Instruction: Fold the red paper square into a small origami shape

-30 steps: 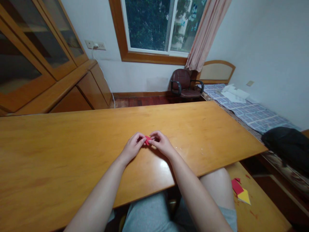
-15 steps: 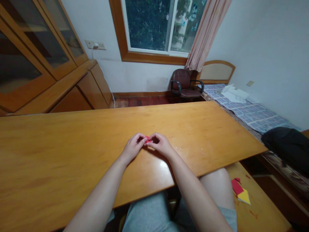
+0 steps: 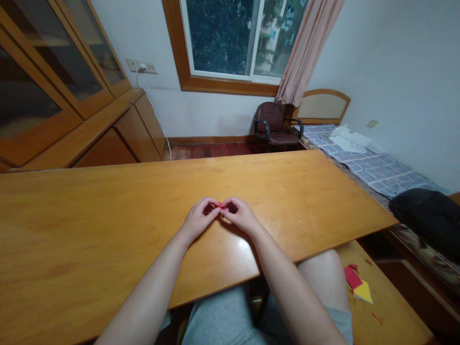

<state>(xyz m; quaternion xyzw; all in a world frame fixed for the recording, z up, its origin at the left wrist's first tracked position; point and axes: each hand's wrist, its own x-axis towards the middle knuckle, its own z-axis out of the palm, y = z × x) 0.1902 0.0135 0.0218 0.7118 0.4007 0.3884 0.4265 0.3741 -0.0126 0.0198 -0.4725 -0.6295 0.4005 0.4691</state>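
Observation:
Just above the wooden table [image 3: 118,220], a small piece of red paper [image 3: 222,205] is pinched between my two hands, mostly covered by the fingers. My left hand [image 3: 200,216] grips its left side between thumb and fingertips. On the opposite side my right hand [image 3: 238,213] holds it the same way, and the two thumbs almost meet in front. Its exact folded shape is too small to make out.
On a lower wooden surface at right lie a red paper piece [image 3: 353,277], a yellow paper piece [image 3: 363,292] and red scraps. Beyond the table stand a brown armchair [image 3: 271,124] and a bed with a black bag [image 3: 427,215]. A cabinet [image 3: 118,139] stands at left.
My fingers have shifted slightly around the red paper, and the left thumb has moved a little to the right. Everything else looks the same.

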